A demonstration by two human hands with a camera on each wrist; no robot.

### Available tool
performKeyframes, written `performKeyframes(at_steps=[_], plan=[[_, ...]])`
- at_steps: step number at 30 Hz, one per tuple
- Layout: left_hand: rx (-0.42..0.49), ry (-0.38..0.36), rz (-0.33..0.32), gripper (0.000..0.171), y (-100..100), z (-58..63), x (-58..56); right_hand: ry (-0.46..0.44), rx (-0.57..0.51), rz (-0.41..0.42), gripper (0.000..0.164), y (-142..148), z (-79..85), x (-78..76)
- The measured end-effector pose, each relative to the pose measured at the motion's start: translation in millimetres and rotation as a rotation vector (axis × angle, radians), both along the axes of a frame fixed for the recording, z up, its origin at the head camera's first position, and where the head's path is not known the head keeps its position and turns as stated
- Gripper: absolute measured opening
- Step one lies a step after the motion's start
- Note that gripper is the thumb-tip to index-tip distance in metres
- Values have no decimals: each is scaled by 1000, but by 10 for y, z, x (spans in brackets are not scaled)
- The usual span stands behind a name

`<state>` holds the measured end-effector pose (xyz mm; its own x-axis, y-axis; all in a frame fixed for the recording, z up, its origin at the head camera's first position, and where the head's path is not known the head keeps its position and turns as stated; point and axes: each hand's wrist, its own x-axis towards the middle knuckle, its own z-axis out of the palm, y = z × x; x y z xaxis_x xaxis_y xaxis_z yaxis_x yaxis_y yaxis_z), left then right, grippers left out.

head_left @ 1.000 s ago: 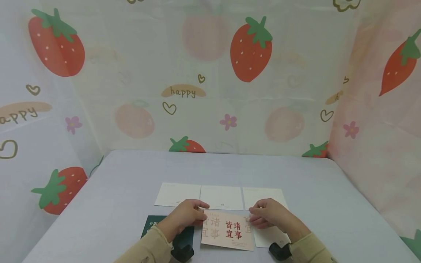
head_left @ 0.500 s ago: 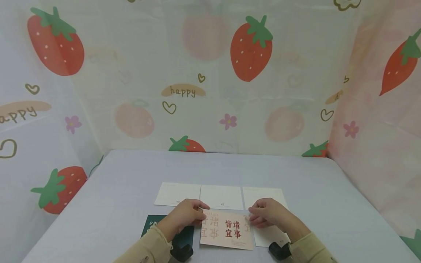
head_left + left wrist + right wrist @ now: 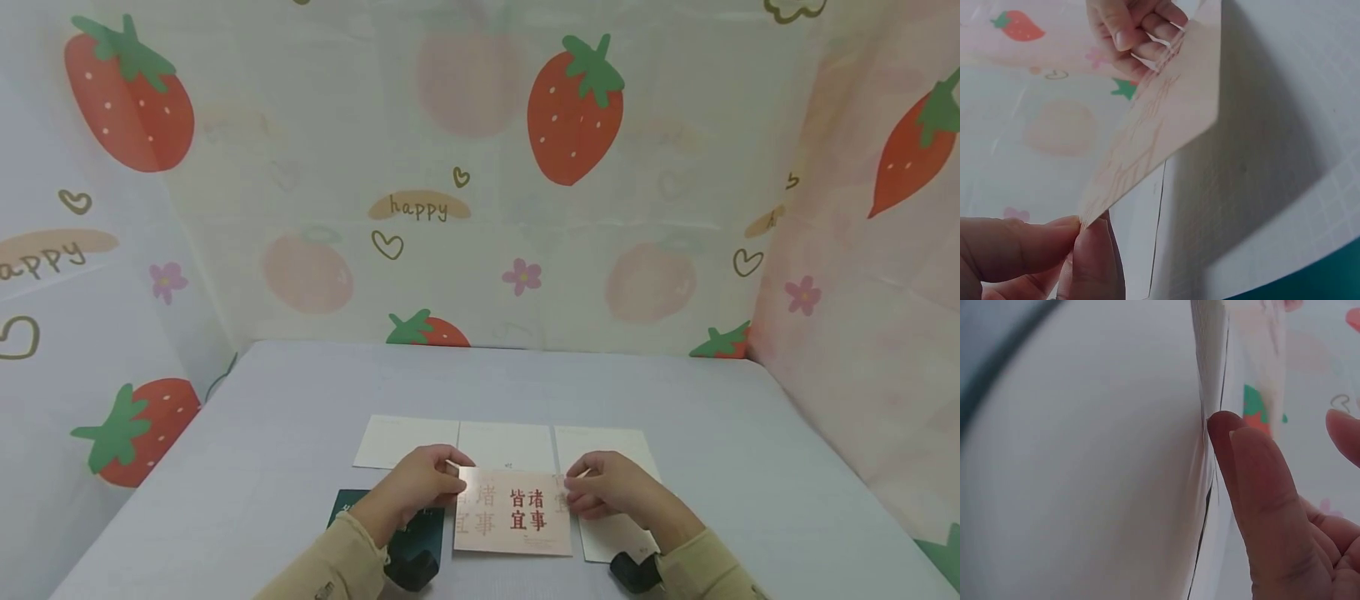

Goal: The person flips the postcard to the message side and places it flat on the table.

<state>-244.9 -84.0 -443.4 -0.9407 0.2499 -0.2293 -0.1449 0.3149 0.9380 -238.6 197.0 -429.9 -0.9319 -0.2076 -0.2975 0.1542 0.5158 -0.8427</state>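
Note:
A pale pink postcard point(image 3: 513, 521) with red and faint printed characters is tilted up off the table, its shadow falling beneath it in the left wrist view. My left hand point(image 3: 416, 487) pinches its upper left corner between thumb and fingers point(image 3: 1088, 262). At the card's right edge is my right hand point(image 3: 618, 492). Its thumb point(image 3: 1342, 431) stands apart from its fingers point(image 3: 1266, 481), with the card's edge between them in the right wrist view. Under my left wrist lies a dark green flat item point(image 3: 423, 533) with white characters, partly hidden.
Behind the hands, white cards lie in a row: left point(image 3: 408, 440), middle point(image 3: 504, 446) and right point(image 3: 607, 446). Another white card point(image 3: 611, 542) lies under my right wrist. Strawberry-printed cloth point(image 3: 480, 167) walls in the white table point(image 3: 262, 433).
The postcard has risen slightly, its near edge now higher in the head view. My left hand has shifted a little up with it; the right hand has barely moved.

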Motion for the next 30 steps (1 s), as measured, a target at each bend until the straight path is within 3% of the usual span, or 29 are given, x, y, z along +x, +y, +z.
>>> performKeyframes(at_steps=[6, 13, 30], plan=[[24, 14, 9, 28, 1, 47, -5, 13, 8, 9, 30, 3, -8, -5], [46, 7, 31, 29, 20, 106, -13, 36, -12, 32, 17, 3, 7, -16], [74, -25, 52, 32, 41, 61, -64, 40, -90, 44, 10, 26, 34, -55]])
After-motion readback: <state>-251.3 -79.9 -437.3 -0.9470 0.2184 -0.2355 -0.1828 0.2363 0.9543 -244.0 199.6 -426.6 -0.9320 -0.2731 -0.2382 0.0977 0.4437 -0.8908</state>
